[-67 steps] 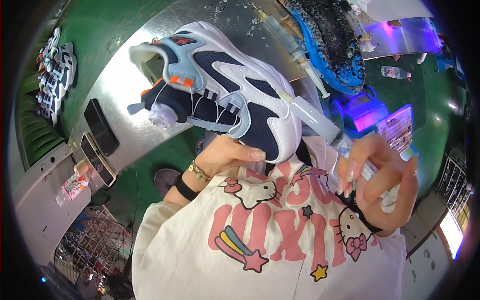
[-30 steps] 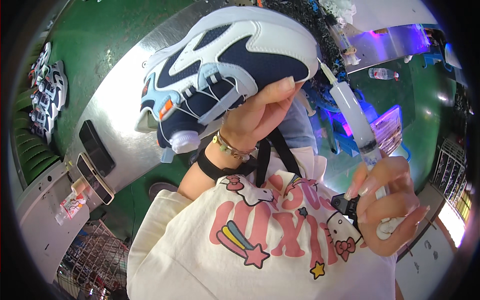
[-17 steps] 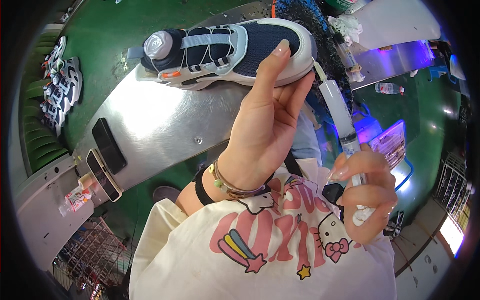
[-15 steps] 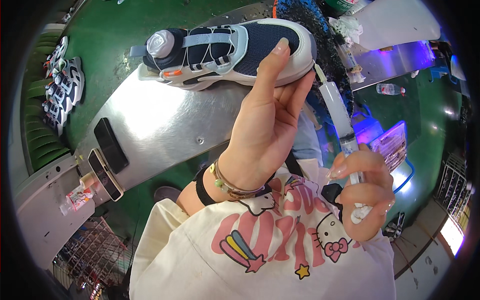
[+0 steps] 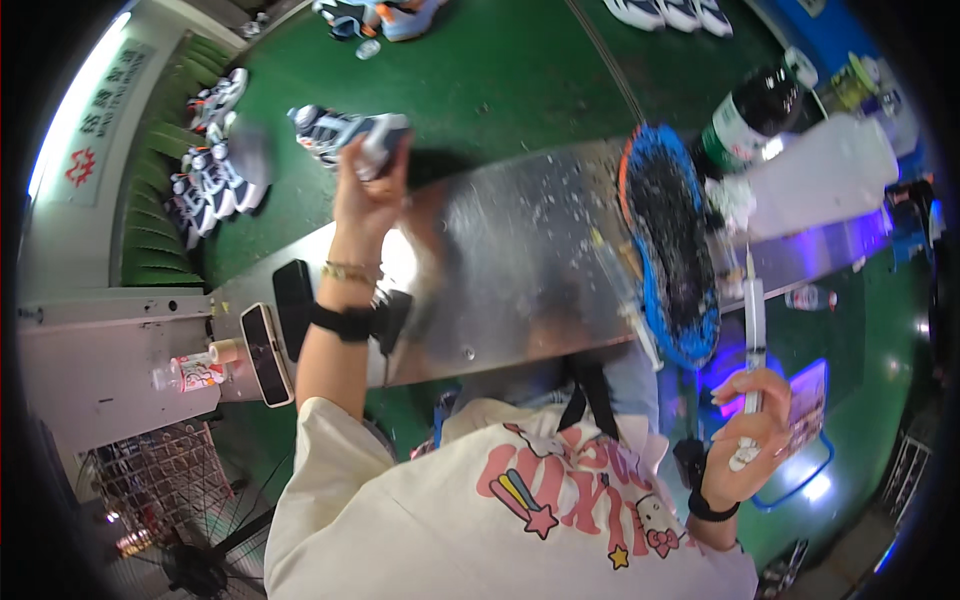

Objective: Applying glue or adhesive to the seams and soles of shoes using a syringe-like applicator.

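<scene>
My left hand (image 5: 365, 190) is stretched out past the far edge of the shiny metal table (image 5: 520, 280) and grips a white and navy sneaker (image 5: 335, 130) over the green surface (image 5: 500, 90). My right hand (image 5: 748, 435) stays low at the right, closed around a long clear syringe (image 5: 755, 320) whose tip points up and away from me. The two hands are far apart.
A blue round tray (image 5: 690, 320) of dark bits sits on the table's right end, with a dark bottle (image 5: 750, 110) and a white jug (image 5: 820, 180) behind it. Two phones (image 5: 280, 325) lie at the left end. More sneakers (image 5: 210, 170) stand on the green surface.
My left hand has carried the sneaker from close in front of me out to the far left, beyond the table. My right hand has kept hold of the syringe and sunk lower.
</scene>
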`<control>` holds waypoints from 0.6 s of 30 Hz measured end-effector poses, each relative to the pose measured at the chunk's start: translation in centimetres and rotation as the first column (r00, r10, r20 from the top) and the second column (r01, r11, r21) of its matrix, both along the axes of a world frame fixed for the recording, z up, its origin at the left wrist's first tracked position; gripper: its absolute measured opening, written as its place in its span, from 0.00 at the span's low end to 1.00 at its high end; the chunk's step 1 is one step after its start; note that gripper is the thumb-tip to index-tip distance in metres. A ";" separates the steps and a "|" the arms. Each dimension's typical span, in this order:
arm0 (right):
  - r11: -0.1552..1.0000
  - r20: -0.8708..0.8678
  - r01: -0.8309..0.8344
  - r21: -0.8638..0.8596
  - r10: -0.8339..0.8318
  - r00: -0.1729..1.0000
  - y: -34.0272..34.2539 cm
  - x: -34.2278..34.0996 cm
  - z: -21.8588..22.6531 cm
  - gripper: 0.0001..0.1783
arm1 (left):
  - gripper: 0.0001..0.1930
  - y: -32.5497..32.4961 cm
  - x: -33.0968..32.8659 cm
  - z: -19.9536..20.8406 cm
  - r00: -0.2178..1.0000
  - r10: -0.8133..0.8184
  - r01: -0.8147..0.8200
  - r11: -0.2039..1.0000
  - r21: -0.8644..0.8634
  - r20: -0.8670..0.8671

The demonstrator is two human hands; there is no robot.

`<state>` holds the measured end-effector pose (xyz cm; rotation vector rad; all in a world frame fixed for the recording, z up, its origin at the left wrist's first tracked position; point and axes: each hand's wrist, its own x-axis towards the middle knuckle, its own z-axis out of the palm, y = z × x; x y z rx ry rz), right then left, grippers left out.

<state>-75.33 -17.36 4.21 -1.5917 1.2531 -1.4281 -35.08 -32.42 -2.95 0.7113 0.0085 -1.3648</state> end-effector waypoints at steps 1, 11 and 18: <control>0.999 0.012 -0.013 -0.036 0.013 1.000 -0.2 -0.2 0.2 0.35 | 0.16 -1.5 5.1 -1.4 0.990 0.123 -0.118 0.990 -0.073 0.075; 0.983 0.247 -0.023 0.182 -0.023 0.969 -4.6 -2.4 -2.9 0.32 | 0.16 -5.8 15.2 -5.9 0.724 0.470 -0.616 0.770 0.166 0.506; 0.888 0.373 -0.332 0.318 0.205 0.905 -7.3 -5.8 -3.7 0.27 | 0.19 -26.2 -9.1 -7.3 0.842 -0.428 0.435 0.899 0.057 0.328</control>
